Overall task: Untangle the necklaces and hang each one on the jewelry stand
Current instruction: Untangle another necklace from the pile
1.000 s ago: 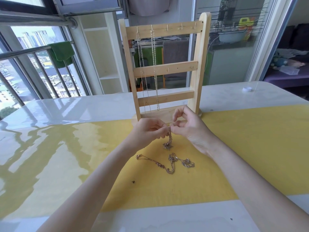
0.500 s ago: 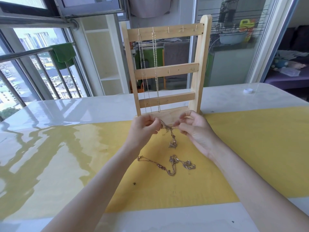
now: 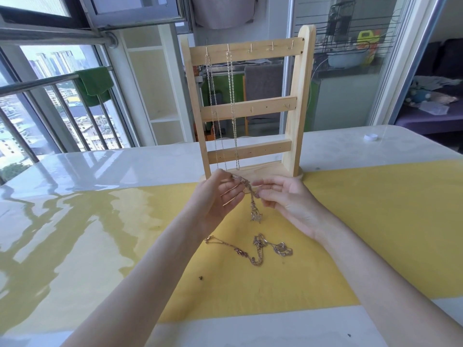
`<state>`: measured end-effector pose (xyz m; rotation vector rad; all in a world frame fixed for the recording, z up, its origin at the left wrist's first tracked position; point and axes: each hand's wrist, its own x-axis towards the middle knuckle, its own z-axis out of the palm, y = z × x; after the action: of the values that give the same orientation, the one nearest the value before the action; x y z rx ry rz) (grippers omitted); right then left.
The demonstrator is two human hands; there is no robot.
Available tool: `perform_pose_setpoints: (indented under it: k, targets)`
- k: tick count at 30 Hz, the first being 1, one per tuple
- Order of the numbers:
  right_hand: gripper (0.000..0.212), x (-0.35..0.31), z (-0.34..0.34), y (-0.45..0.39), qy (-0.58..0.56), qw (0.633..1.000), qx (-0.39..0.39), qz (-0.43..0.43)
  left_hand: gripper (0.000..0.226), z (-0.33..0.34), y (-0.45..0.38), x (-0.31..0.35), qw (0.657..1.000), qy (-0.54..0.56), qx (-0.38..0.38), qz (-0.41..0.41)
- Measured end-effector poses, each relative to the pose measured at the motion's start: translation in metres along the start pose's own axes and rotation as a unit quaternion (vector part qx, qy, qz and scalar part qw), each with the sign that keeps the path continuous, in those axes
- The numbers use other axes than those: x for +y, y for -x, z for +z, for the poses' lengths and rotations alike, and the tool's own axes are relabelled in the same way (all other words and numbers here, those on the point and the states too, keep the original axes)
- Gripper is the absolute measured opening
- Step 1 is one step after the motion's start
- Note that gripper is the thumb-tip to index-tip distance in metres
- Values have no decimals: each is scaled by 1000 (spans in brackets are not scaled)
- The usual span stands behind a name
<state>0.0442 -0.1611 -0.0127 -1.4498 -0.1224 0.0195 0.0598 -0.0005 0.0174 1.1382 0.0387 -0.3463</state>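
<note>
A yellow mat covered the counter. Both hands – left hand, right hand – pinched one tangled chain before the stand, its knot hanging free for separation – another necklace lay below.

Your one head camera looked forward and down, close over your hands, facing the wooden stand across the table.
</note>
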Motion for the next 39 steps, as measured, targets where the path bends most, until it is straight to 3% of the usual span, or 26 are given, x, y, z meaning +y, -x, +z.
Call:
perform_pose_setpoints:
  k: [2, 5, 9, 15, 18, 20, 22, 26, 29, 31, 35, 39]
  targets:
    - [15, 0, 3, 0, 19, 1000, -14, -4, 14, 1, 1, 0, 999, -36, -18, 12]
    - [11, -2, 5, 1, 80, 996, 29, -32, 12, 3, 2, -1, 997, -74, -24, 30]
    - [8, -2, 7, 1, 99, 994, 42, -26, 14, 3, 1, 0, 998, -44, -18, 37]
    - [23, -3, 9, 1, 51, 999, -1, 1, 15, 4, 0, 0, 997, 65, -45, 9]
    - [21, -1, 9, 1, 40, 999, 14, 5, 9, 2, 0, -2, 997, -29, -64, 13]
    - [20, -2, 8, 2, -34, 999, 23, 10, 6, 2, 0, -6, 990, -116, -84, 19]
    - [17, -3, 6, 3, -61, 998, 30, 14, 13, 2, -1, -12, 972, -221, -61, 49]
    - [5, 0, 5, 5, 20, 999, 21, 16, 15, 1, -4, -18, 926, -345, 23, 149]
    - [11, -1, 7, 6, 70, 997, 18, 23, 17, -1, -3, -19, 885, -407, 17, 227]
    - [11, -3, 7, 6, 102, 994, 34, 26, 17, 1, 0, -18, 894, -386, -2, 228]
    - [14, -4, 8, 7, 124, 991, 55, -2, 15, 6, 3, -11, 942, -301, -32, 146]
    - [7, -5, 6, 6, 152, 986, 52, -46, 16, 3, 4, -10, 953, -277, -42, 117]
